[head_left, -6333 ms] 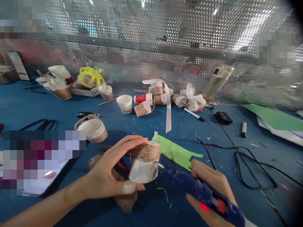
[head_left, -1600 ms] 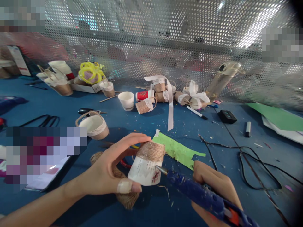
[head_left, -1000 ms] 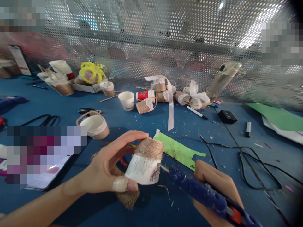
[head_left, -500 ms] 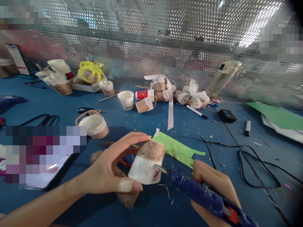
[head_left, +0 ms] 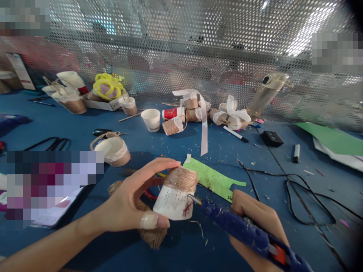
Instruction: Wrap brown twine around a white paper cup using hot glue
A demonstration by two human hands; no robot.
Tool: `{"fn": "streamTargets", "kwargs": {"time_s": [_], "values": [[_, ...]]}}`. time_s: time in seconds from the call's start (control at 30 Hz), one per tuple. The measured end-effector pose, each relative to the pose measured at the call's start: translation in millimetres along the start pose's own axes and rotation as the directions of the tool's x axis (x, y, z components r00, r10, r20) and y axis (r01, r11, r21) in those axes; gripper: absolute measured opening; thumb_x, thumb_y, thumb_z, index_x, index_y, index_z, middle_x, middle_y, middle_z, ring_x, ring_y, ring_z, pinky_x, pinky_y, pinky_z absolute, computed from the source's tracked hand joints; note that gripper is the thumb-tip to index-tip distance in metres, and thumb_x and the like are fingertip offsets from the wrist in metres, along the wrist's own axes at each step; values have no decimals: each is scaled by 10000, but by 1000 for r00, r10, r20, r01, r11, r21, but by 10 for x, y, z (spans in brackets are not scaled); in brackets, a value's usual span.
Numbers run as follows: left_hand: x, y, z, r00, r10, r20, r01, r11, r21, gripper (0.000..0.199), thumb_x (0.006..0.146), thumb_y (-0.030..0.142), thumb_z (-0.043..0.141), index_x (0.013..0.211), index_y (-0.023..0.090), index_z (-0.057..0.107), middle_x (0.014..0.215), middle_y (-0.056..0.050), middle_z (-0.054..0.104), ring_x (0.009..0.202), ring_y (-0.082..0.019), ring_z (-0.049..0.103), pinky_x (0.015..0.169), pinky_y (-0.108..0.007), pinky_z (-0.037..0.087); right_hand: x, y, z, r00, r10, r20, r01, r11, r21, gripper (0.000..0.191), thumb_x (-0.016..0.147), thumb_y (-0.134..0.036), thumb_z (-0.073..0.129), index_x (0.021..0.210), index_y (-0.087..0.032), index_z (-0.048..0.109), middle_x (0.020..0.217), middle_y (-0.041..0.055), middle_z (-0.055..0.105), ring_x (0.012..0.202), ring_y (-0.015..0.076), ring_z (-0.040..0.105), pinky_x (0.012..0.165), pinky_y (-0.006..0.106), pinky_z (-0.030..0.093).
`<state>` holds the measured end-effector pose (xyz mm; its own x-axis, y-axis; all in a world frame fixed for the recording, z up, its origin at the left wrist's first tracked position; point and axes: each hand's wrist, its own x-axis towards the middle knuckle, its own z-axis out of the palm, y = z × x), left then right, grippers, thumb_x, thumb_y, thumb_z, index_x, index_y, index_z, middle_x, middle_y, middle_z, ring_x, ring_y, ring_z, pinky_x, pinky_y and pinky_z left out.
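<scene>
Between the thumb and fingers of my left hand (head_left: 133,200) is a white paper cup (head_left: 172,202), held bottom up or tilted, I cannot tell which. Twine (head_left: 181,178) is wound in rows round its upper part. My right hand (head_left: 258,219) grips a blue hot glue gun (head_left: 238,223), whose metal nozzle points at the cup just under the lowest row of twine. Below my left hand lies a ball of twine (head_left: 151,234), partly covered. Red-handled scissors seem to lie behind the cup, mostly hidden. A cut green paper piece (head_left: 212,177) lies beyond the cup.
A twine-handled cup (head_left: 113,151) stands at left, near a phone-like screen (head_left: 59,207). Several decorated cups, a plain white cup (head_left: 151,120) and a white ribbon (head_left: 204,128) lie farther back. A black cord (head_left: 289,185) curls at right. A perforated metal screen (head_left: 159,49) closes the back.
The glue gun's nozzle has shifted slightly right along the cup, near the twine's edge. My left hand and the cup have barely moved.
</scene>
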<state>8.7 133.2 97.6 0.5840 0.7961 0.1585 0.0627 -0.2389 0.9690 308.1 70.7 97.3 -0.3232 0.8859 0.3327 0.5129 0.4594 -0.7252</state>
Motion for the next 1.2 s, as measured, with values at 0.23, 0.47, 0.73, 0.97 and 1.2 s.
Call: {"fn": "streamTargets", "kwargs": {"time_s": [0.23, 0.47, 0.73, 0.97, 1.2], "values": [[-23, -23, 9, 1000, 1, -20, -1, 1000, -16, 873, 681, 368, 874, 1445, 318, 457, 1557, -114, 341, 1391, -409, 434, 1074, -471, 515, -4, 15, 5, 1000, 2, 0, -2, 1000, 9, 251, 909, -182, 469, 744, -231, 287, 700, -43, 337, 563, 103, 343, 511, 237, 270], [-18, -79, -2, 999, 26, -31, -32, 975, -218, 889, 687, 419, 869, 1455, 281, 443, 1543, -149, 396, 1345, -440, 493, 1058, -547, 517, -19, 19, -32, 1000, 28, -6, -28, 999, 18, 264, 905, -172, 500, 732, -232, 311, 694, -41, 350, 565, 111, 355, 510, 252, 272], [18, -51, -17, 997, 61, -35, -69, 959, -276, 850, 708, 397, 862, 1451, 274, 469, 1465, -154, 514, 1335, -437, 519, 1044, -556, 527, -21, 42, -26, 999, 42, -9, -41, 999, 16, 260, 901, -168, 497, 720, -229, 320, 685, -43, 352, 559, 107, 349, 503, 244, 272], [-7, -88, -27, 997, 56, -61, -72, 952, -297, 911, 672, 450, 876, 1460, 267, 459, 1464, -151, 538, 1335, -429, 526, 1060, -551, 514, -26, 59, -21, 999, 54, 1, -54, 998, 35, 247, 869, -137, 498, 716, -229, 327, 683, -43, 359, 566, 111, 355, 506, 245, 275], [-17, -60, -12, 999, 14, -50, -29, 946, -324, 925, 643, 458, 888, 1452, 325, 460, 1481, -109, 530, 1344, -465, 502, 1054, -593, 504, -43, 80, -13, 999, 42, 6, -43, 998, 40, 261, 918, -175, 479, 711, -228, 330, 687, -37, 358, 575, 120, 354, 516, 262, 266]]}}
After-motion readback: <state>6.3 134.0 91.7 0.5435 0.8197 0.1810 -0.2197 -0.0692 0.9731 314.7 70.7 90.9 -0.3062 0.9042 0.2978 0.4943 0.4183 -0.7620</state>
